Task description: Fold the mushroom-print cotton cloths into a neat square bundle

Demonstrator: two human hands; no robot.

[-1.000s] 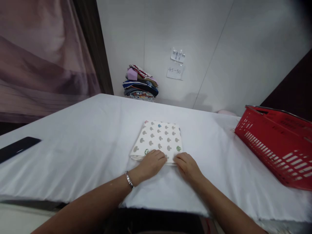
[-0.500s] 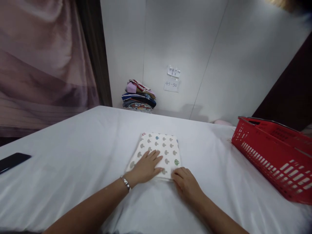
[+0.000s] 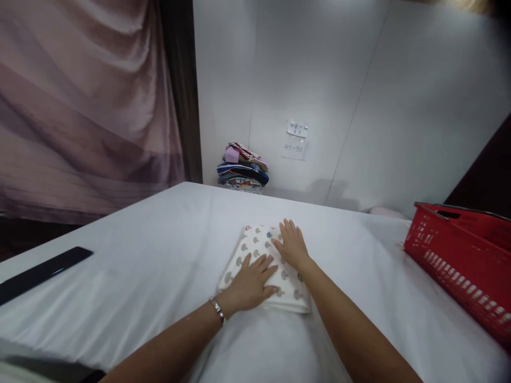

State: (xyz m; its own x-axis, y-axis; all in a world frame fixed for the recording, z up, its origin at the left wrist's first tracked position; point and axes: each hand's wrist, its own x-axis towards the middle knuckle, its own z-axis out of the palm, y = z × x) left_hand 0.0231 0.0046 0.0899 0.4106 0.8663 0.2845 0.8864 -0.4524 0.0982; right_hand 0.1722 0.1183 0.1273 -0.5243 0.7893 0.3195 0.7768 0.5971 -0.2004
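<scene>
A folded white cloth (image 3: 259, 244) with grey mushroom prints and a few coloured ones lies flat on the white-covered table (image 3: 159, 266). My left hand (image 3: 253, 279), with a silver bracelet at the wrist, rests palm down on its lower left part, fingers spread. Farther up, my right hand (image 3: 293, 244) lies over the cloth's upper right corner with its fingers stretched out. My right forearm crosses the cloth's right edge and hides part of it. Neither hand grips anything.
A red plastic basket (image 3: 459, 271) stands at the right. At the left lies a black phone (image 3: 43, 272). Folded clothes (image 3: 242, 169) are stacked beyond the table's back edge, against a wall with paper labels (image 3: 294, 149). A pink curtain (image 3: 88, 106) hangs at left.
My right hand has moved from the cloth's lower right corner up to its upper right corner, its fingers straightening. My left hand stays on the cloth. The camera view has shifted left.
</scene>
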